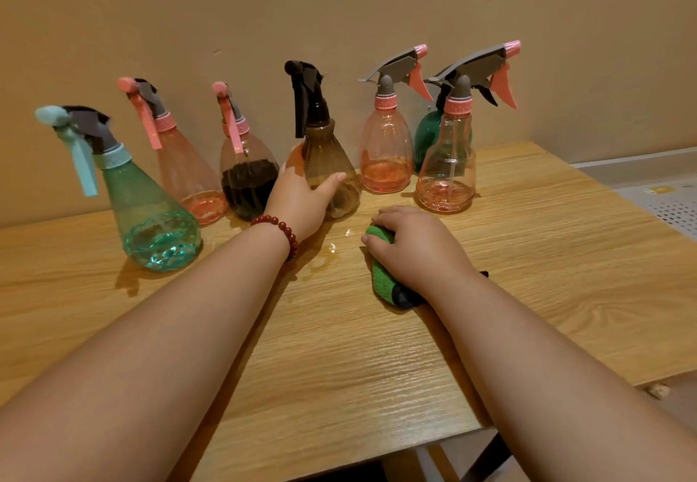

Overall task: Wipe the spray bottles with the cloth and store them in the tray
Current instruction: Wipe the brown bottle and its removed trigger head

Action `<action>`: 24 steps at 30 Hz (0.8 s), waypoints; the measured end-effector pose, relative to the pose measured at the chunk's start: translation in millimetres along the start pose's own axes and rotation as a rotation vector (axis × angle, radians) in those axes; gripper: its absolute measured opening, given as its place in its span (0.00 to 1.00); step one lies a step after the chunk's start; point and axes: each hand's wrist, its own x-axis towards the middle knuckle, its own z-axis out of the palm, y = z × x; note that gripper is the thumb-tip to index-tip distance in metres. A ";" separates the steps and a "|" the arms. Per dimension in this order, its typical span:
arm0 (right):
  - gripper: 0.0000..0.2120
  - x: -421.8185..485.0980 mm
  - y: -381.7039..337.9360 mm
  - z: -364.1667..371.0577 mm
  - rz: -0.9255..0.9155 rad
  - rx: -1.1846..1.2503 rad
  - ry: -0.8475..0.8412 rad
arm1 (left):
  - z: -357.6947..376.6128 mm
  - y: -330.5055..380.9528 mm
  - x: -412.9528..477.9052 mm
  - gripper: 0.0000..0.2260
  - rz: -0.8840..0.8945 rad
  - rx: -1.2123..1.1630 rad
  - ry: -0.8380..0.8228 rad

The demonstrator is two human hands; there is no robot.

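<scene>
Plastic this thin makes the brown spray bottle [329,157] light but slippery, we judge; its wide lower body suits gripping. Our left hand [298,198] wraps it there, mid-row by the far wall [339,10]; our right hand [415,247] clutches the green cloth [381,276] nearer, right.

Counting off from the grip: 1 brown bottle [324,157] held in the left hand [298,198]. Left of that grip, 3 more: 1 teal bottle [151,213], 1 pale pink bottle [184,176], 1 dark-filled pink bottle [247,183]. Right of it, another 3: 1 near pink bottle [385,153], 1 green bottle [428,134], 1 front pink bottle [447,172]. That's 7 in all, 4 of them pink. Add 1 green cloth [381,278] gripped by the right hand [418,244], 2 hands, 1 bead bracelet [281,224], 1 table [339,368].
</scene>
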 end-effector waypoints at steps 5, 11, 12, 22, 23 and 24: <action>0.22 -6.0 -0.9 -0.4 0.010 0.018 0.003 | -18.8 -10.0 -29.4 0.35 0.011 0.047 -0.061; 0.23 -20.8 -9.0 -3.9 0.030 -0.081 0.005 | -40.5 -18.8 -61.1 0.36 0.007 0.081 -0.111; 0.23 -23.6 -11.2 -4.3 0.043 -0.135 -0.002 | -43.8 -20.8 -63.9 0.36 0.002 0.071 -0.119; 0.20 -28.7 -21.6 2.3 -0.009 0.116 0.193 | -40.3 -21.2 -74.7 0.35 -0.007 -0.239 -0.009; 0.20 -28.7 -21.4 2.4 -0.023 0.180 0.245 | -40.9 -21.8 -73.9 0.34 -0.011 -0.257 0.011; 0.20 -29.0 -21.4 2.0 -0.033 0.246 0.297 | -43.0 -22.1 -73.3 0.32 -0.015 -0.292 0.029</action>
